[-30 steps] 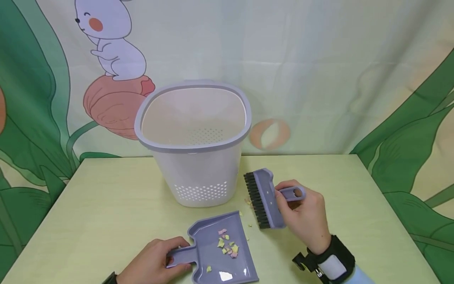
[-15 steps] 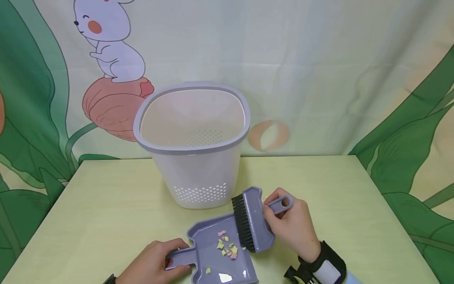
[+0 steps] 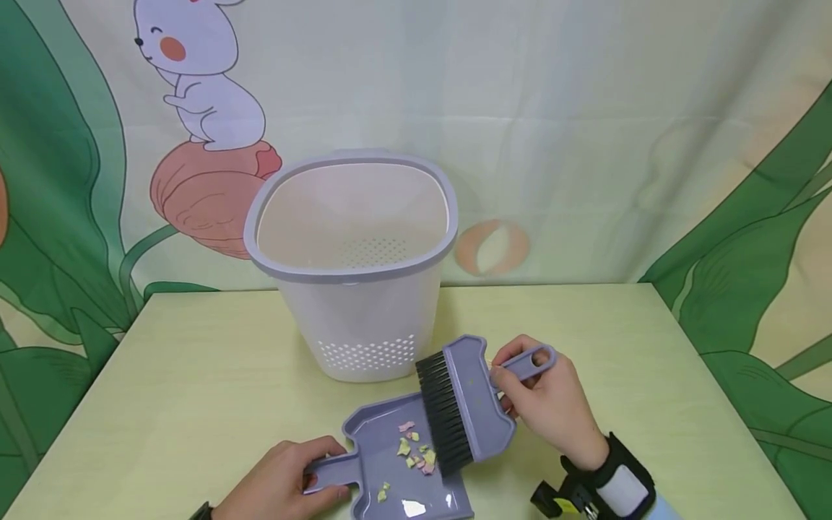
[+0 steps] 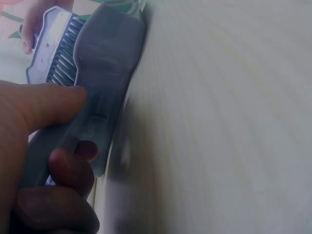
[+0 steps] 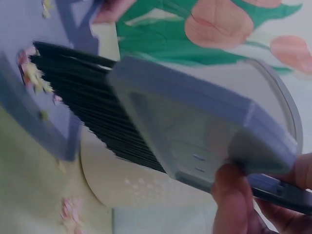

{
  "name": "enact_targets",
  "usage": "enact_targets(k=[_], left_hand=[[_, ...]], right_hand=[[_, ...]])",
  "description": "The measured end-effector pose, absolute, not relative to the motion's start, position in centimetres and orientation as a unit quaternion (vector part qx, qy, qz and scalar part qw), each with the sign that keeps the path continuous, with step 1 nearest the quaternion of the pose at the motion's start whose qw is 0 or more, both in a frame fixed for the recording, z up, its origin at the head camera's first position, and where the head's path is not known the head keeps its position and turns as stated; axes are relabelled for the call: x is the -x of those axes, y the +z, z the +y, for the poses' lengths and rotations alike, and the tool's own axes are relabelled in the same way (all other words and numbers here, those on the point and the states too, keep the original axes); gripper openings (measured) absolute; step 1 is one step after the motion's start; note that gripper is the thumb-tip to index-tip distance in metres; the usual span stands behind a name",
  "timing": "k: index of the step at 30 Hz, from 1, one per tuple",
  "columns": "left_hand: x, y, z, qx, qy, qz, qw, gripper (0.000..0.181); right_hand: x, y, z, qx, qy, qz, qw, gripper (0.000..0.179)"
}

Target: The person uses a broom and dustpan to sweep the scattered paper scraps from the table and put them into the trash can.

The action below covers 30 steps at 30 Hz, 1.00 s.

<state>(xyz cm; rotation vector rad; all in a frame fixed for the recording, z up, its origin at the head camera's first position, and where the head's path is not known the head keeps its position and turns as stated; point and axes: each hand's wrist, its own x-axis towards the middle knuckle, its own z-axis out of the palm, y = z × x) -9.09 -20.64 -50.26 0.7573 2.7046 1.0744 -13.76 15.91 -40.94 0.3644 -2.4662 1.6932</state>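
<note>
A purple-grey dustpan (image 3: 390, 422) lies flat at the table's front, small yellow and pink scraps (image 3: 416, 451) scattered in it. My left hand (image 3: 286, 473) grips its handle from the left; the left wrist view shows thumb and fingers curled round that handle. My right hand (image 3: 546, 404) holds a matching hand brush (image 3: 481, 397) near the base of its handle. The black bristles (image 3: 445, 415) hang over the dustpan's right edge and hide part of it. In the right wrist view, more pink scraps (image 5: 71, 212) lie on the table beside the dustpan.
A white perforated bin (image 3: 364, 310) with a purple-grey rim stands behind the dustpan, its mouth facing up. A printed curtain (image 3: 552, 144) hangs behind the pale wooden table (image 3: 195, 361).
The right hand has brought the brush leftward over the dustpan's edge, then tilted it up slightly. An extra yellow scrap shows near the dustpan's lower left. The left hand stays put.
</note>
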Motion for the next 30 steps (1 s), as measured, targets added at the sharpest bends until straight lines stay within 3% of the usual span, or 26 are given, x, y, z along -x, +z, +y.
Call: enact_targets(k=[12, 23, 30], left_hand=[[9.2, -50.3, -20.7, -0.254, 0.351, 0.899, 0.063, 0.021], [9.2, -50.4, -20.7, -0.252, 0.35, 0.9, 0.062, 0.021], [9.1, -50.3, -20.7, -0.265, 0.358, 0.894, 0.043, 0.021]], right_hand=[[15.2, -40.5, 18.3, -0.119, 0.498, -0.859, 0.011, 0.007], [15.3, -39.1, 20.3, -0.127, 0.459, -0.877, 0.058, 0.005], [15.2, -38.7, 21.2, -0.133, 0.428, -0.892, 0.059, 0.006]])
